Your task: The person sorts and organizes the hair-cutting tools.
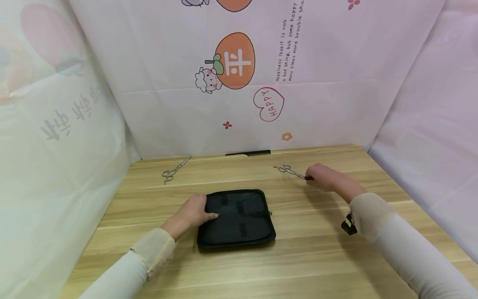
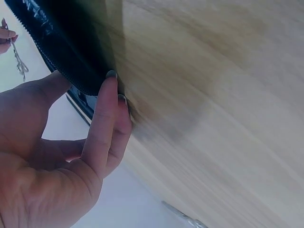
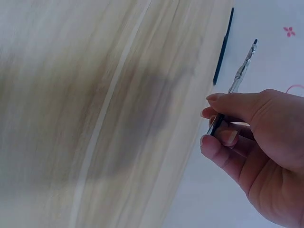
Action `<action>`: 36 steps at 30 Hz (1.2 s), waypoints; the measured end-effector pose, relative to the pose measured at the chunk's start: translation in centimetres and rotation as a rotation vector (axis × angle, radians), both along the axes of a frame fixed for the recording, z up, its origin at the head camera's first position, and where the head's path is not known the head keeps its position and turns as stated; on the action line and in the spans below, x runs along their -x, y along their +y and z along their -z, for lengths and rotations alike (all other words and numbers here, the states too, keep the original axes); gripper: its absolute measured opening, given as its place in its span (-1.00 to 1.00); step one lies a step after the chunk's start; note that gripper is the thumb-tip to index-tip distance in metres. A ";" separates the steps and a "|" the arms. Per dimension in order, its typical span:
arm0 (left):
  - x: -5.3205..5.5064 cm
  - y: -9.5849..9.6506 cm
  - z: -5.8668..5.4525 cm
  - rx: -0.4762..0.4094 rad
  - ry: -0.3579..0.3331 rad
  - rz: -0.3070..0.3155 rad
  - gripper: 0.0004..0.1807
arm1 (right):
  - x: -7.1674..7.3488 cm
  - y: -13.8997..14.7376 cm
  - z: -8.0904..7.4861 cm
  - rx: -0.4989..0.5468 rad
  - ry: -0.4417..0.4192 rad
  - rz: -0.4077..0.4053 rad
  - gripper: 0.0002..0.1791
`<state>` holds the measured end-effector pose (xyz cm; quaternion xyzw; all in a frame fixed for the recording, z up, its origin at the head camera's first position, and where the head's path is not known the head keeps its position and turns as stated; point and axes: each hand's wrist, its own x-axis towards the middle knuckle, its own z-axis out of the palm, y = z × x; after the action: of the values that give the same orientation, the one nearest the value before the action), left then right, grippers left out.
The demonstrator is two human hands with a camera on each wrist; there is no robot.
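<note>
A flat black zip case (image 1: 231, 226) lies on the wooden table, its dark inside with short straps facing up. My left hand (image 1: 192, 211) pinches its left edge, thumb over the top. In the left wrist view the fingertips (image 2: 108, 95) touch the zipped rim. To the right and farther back, my right hand (image 1: 324, 177) holds silver scissors (image 1: 289, 169) above the table by the blade end, finger loops pointing left. The right wrist view shows the scissors (image 3: 243, 69) pinched between thumb and fingers; the fingers partly hide the dark blade end.
Another pair of silver scissors (image 1: 176, 170) lies at the back left of the table (image 1: 239, 274). A black comb (image 1: 258, 153) rests along the back edge. Printed white cloth (image 1: 168, 116) hangs behind the table and on both sides.
</note>
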<state>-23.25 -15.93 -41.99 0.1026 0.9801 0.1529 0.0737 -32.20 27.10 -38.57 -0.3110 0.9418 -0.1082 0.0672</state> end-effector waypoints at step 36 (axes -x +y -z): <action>2.8 5.4 0.6 -0.015 0.021 0.038 -0.37 | -5.4 -8.3 -2.4 -0.126 0.142 -0.170 -0.90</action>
<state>-26.00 -10.56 -42.62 0.1233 0.9775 0.1579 0.0657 -26.79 18.82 -36.19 -0.3919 0.9194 -0.0203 0.0286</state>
